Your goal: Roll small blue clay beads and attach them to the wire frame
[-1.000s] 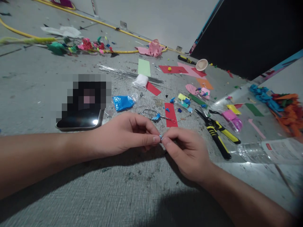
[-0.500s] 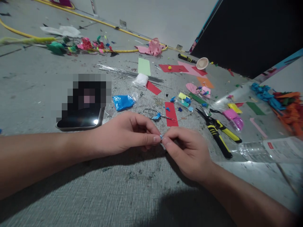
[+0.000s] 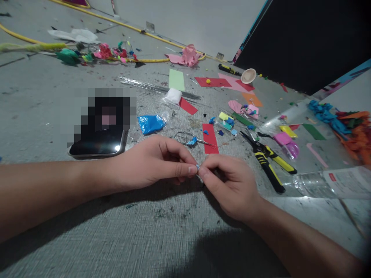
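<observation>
Between the fingertips of both hands is a tiny light-blue piece [image 3: 198, 166], perhaps clay, mostly covered by the fingers. My left hand [image 3: 162, 160] pinches it from the left with thumb and forefinger. From the right, my right hand [image 3: 227, 183] pinches the same piece, its fingertips meeting the left ones. Just beyond the hands lies a bent wire loop [image 3: 185, 137] with a bit of blue clay [image 3: 191, 141] on it. The wire's end rests on a red paper strip [image 3: 210, 133]. A blue clay packet [image 3: 151, 124] lies behind my left hand.
A phone [image 3: 97, 144] lies on the left. Yellow-and-black pliers [image 3: 265, 154] lie open on the right, near a clear plastic wrapper [image 3: 313, 183]. Further back are thin wires [image 3: 145, 85], a white clay packet [image 3: 173, 96], a small round cup [image 3: 248, 76] and a yellow cord [image 3: 116, 24].
Both hands keep their pinch on the light-blue piece with barely any finger movement. The whole view has shifted very slightly.
</observation>
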Demonstrator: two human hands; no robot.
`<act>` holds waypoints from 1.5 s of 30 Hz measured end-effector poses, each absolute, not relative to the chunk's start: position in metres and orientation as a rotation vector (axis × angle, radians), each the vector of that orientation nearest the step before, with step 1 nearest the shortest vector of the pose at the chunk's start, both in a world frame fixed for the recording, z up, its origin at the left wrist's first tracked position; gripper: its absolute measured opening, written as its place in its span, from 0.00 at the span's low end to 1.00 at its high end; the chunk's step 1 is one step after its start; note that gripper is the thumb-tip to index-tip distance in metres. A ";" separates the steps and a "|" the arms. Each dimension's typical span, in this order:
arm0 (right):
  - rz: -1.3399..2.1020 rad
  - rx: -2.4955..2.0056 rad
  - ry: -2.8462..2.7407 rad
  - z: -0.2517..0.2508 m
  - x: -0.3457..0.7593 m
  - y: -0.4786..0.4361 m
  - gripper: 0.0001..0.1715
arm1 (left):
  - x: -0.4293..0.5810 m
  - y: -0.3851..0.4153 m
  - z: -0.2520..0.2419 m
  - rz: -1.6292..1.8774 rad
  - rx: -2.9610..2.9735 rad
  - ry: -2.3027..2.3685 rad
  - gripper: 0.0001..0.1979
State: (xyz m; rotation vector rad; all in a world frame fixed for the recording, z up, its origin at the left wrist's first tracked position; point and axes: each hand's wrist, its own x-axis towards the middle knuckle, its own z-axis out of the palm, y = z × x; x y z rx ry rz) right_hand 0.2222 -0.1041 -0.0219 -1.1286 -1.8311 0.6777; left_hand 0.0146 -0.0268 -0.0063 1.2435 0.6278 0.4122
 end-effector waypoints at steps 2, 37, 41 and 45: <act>0.670 -1.123 -1.826 -0.022 0.222 -0.104 0.13 | 0.014 -0.027 -0.006 0.415 1.241 0.629 0.05; 0.714 -1.082 -1.857 -0.025 0.223 -0.104 0.12 | 0.013 -0.028 -0.010 0.411 1.279 0.612 0.03; 0.728 -1.050 -1.848 -0.024 0.223 -0.103 0.12 | 0.013 -0.028 -0.009 0.429 1.266 0.608 0.02; 0.723 -1.055 -1.842 -0.025 0.223 -0.104 0.12 | 0.013 -0.028 -0.010 0.443 1.257 0.594 0.02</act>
